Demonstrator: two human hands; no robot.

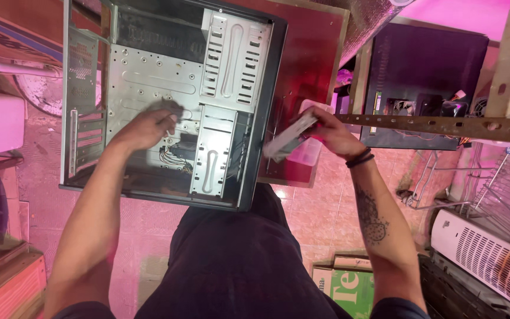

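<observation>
A: Computer case, open side up, lying flat on a dark red table. Bare metal motherboard tray, drive cages on the side toward the table's middle, no board fitted. Biggest item in view; it fills most of the tabletop.

B: Where are the hands?

A: Left hand is inside the case, over the tray just above a loose bundle of front-panel wires. Fingers are curled and blurred; they may be pinching something small, but I cannot tell what, or whether anything is held at all.

B: And the other?

A: Right hand is outside the case, past its dark front edge, closed around a flat grey drive-like unit. Thumb on top, fingers under, the unit tilted with one end pointing toward the case. A pale plastic box sits beneath it at the table's corner.

B: Step in hand, as you read it?

A: Judging by posture: work on the stripped interior, with the unit held aside, either just out of a bay or waiting to go in. Direction is not readable.

B: What would the next move need?

A: If it goes in, levelling the unit and lining it up with a cage slot, keeping the wires out of the way. Left hand would have to clear the tray first.
</observation>
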